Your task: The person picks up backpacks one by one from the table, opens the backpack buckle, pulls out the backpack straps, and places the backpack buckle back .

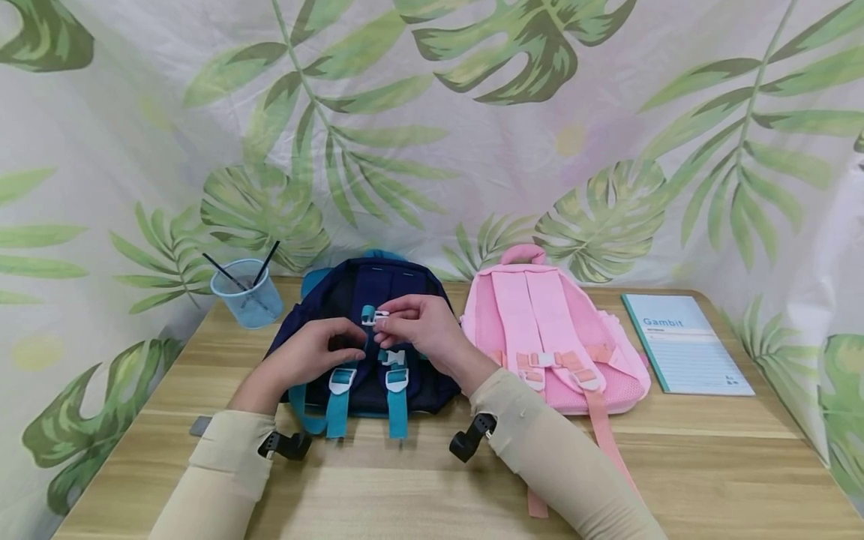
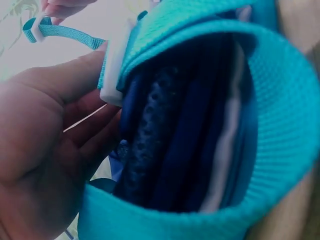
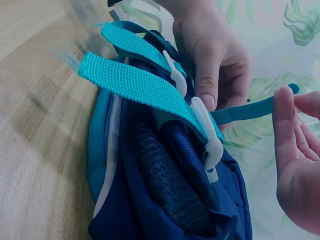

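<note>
A navy backpack (image 1: 405,281) with teal straps (image 1: 398,412) lies back-panel up on the table. Between thumb and fingers, my right hand (image 1: 432,330) pinches a white plastic buckle (image 1: 369,318) on a narrow teal strap (image 3: 247,111), raised above the bag. Close to its left, my left hand (image 1: 317,349) has loosely bent fingers, thumb and forefinger apart. In the left wrist view its thumb lies by a white strap adjuster (image 2: 114,65); whether it touches is unclear. Another white buckle piece (image 1: 393,358) sits lower on the bag, above a white adjuster (image 1: 397,379).
To the right lies a pink backpack (image 1: 496,300), its strap ends trailing toward the front. Beyond it is a light blue notebook (image 1: 688,345). A blue mesh cup (image 1: 250,304) with two pens stands back left. Leaf-printed cloth (image 1: 472,150) hangs behind the wooden table (image 1: 405,487).
</note>
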A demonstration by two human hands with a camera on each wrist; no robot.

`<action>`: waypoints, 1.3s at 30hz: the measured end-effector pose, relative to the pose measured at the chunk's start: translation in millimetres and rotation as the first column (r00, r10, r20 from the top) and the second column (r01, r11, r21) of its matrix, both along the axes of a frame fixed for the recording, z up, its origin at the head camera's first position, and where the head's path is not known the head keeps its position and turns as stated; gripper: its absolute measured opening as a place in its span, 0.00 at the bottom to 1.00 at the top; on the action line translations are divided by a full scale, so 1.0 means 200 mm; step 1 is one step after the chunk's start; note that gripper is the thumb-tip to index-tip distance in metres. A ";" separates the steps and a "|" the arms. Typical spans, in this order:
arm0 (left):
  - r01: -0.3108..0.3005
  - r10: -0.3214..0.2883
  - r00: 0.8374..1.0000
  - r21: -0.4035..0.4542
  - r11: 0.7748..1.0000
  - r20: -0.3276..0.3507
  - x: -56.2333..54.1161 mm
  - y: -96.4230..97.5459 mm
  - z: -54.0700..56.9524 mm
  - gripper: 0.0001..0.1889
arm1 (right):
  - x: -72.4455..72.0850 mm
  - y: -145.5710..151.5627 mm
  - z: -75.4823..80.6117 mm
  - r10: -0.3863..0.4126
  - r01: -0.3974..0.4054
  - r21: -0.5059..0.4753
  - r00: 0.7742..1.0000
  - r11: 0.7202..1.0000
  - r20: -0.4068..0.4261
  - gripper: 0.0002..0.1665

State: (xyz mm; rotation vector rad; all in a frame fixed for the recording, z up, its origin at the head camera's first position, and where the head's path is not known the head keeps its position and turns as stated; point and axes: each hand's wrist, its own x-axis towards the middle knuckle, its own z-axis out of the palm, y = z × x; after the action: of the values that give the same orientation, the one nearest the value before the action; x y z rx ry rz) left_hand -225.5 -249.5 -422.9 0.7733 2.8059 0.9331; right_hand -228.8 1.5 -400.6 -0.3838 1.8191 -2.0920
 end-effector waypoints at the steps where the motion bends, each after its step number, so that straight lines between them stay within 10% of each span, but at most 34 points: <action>1: 0.004 -0.004 1.000 0.000 1.000 -0.003 0.00 0.00 0.00 0.11 | 0.00 0.00 0.00 -0.001 0.001 0.001 1.000 1.000 0.002 0.16; 39: 0.026 -0.025 1.000 -0.074 0.997 0.013 -0.02 0.01 -0.07 0.09 | 0.02 0.07 0.05 -0.038 0.056 -0.138 0.991 0.989 0.125 0.15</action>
State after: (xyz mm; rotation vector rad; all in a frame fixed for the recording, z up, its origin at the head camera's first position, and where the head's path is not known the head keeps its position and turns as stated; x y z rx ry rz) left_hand -229.5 -248.0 -437.1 0.7896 2.7958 0.8216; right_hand -225.3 16.0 -390.8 -0.2439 1.6314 -2.2324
